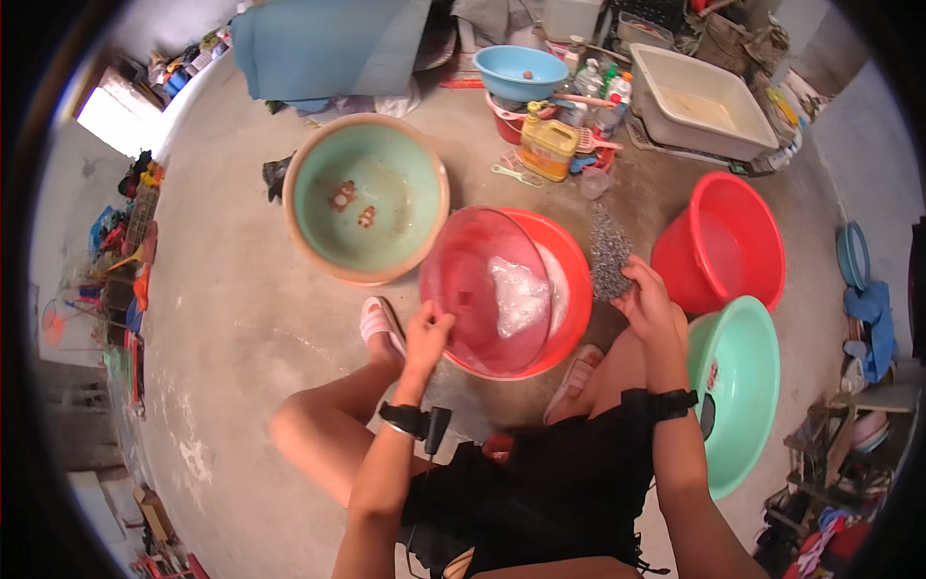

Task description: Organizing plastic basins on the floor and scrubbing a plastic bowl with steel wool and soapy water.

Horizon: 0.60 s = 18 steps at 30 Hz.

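Between my feet, a red plastic basin (579,264) holds whitish, sudsy liquid. A translucent red plastic basin or lid (452,253) is tilted over its left part. My left hand (428,336) grips the near left rim of this translucent piece. A bright whitish patch shows on or through it; I cannot tell which. My right hand (647,293) holds a grey metal scouring pad (610,253) just right of the red basin, apart from its rim.
A green basin with a tan rim (291,217) stands to the front left. On the right are a red bucket (669,253) and a mint-green basin (756,427), tipped on their sides. Ahead stand a yellow jug (548,148), a blue bowl (521,83) and a white tub (723,137).
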Motion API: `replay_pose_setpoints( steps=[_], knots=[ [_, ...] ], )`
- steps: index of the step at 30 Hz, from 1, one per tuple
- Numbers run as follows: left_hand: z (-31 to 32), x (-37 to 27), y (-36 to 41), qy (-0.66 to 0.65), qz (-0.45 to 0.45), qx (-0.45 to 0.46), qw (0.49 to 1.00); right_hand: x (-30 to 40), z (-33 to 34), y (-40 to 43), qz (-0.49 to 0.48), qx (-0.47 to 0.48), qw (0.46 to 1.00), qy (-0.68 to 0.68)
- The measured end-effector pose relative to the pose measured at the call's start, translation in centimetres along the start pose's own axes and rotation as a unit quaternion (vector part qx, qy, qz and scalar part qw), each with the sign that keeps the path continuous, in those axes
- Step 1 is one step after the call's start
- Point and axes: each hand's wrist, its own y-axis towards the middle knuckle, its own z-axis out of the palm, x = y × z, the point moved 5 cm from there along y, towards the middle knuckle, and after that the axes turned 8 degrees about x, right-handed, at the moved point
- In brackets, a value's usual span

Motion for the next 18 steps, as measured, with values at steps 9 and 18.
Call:
replay_pose_setpoints(
  steps=[9,18],
  knots=[
    [-4.9,-5.0,-2.7,-0.105,-0.039,0.004,0.994,-3.3,1.0,1.2,0.056,-0.016,0.982,-0.178],
    [-10.8,-3.6,-5.3,-0.080,-0.088,-0.043,0.992,-11.4,11.0,4.7,-0.053,0.168,0.741,-0.648]
  ],
)
